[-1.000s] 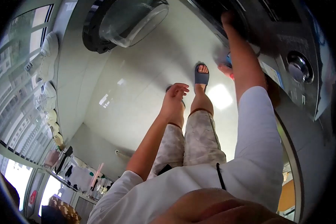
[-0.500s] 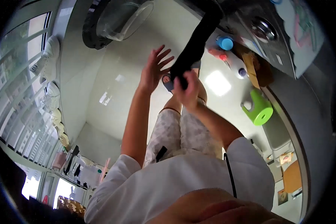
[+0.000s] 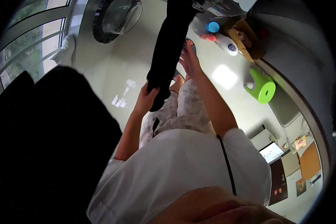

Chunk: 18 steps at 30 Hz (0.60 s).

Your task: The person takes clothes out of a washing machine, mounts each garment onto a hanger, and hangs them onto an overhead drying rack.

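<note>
A long piece of black cloth [image 3: 164,48], its garment type not clear, runs from the top of the view down between my arms. My left hand [image 3: 147,98] is closed around its lower end, and a short bunched part hangs below the fingers. Close to the cloth's right side is my right hand [image 3: 190,63], its fingers stretched out and apart, partly blurred. Whether those fingertips touch the cloth I cannot make out. A large black shape [image 3: 52,145], apparently dark fabric, fills the left side and hides much behind it.
A green stool [image 3: 261,86] stands on the floor at the right. Near it are a white bottle [image 3: 226,44], a blue-topped container [image 3: 212,27] and an open cardboard box [image 3: 242,39]. A clear-lidded round opening [image 3: 121,18] is at upper left; a white shoe [image 3: 65,52] rests by the window.
My left hand, open before, now grips the cloth. My right hand has let go of it and moved up. The cloth has shifted left, and the black shape now covers the left side.
</note>
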Motion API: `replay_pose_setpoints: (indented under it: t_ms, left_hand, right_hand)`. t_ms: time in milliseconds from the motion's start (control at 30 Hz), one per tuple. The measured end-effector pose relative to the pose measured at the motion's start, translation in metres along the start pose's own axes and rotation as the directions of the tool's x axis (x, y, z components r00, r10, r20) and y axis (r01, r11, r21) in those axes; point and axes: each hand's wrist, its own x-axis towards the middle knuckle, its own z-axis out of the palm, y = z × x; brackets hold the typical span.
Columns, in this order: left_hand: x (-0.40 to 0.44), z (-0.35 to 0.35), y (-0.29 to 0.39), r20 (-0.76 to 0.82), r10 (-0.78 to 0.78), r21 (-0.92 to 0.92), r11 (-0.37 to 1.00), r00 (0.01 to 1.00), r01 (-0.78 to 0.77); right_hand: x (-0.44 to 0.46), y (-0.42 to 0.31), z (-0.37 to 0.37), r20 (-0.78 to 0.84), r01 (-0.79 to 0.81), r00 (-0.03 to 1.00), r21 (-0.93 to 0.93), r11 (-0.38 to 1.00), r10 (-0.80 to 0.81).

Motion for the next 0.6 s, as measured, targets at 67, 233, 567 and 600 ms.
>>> replay_pose_setpoints:
  t_ms: [67,233,567,600]
  left_hand:
    - [-0.033,-0.007,-0.011,0.065,-0.052,0.128,0.991,0.997,0.043]
    - [-0.068,-0.035,-0.026,0.268,-0.212,0.132,0.974,0.94,0.183]
    - [-0.022,-0.021,0.046,0.215,-0.041,-0.644,0.745,0.976,0.173]
    - [-0.024,-0.012,0.048,0.178,-0.11,-0.605,0.772,0.978,0.197]
  right_hand:
    - [0.029,-0.011,0.017,0.129,-0.138,0.983,0.057,0.989,0.13]
    - [-0.011,0.016,0.078,0.249,0.081,0.969,-0.338,0.938,0.006]
    - [-0.239,0.015,0.095,0.752,0.734,0.652,-0.658,-0.168,-0.094]
    - [-0.253,0.002,0.094,0.672,0.661,0.739,-0.735,-0.151,-0.038]
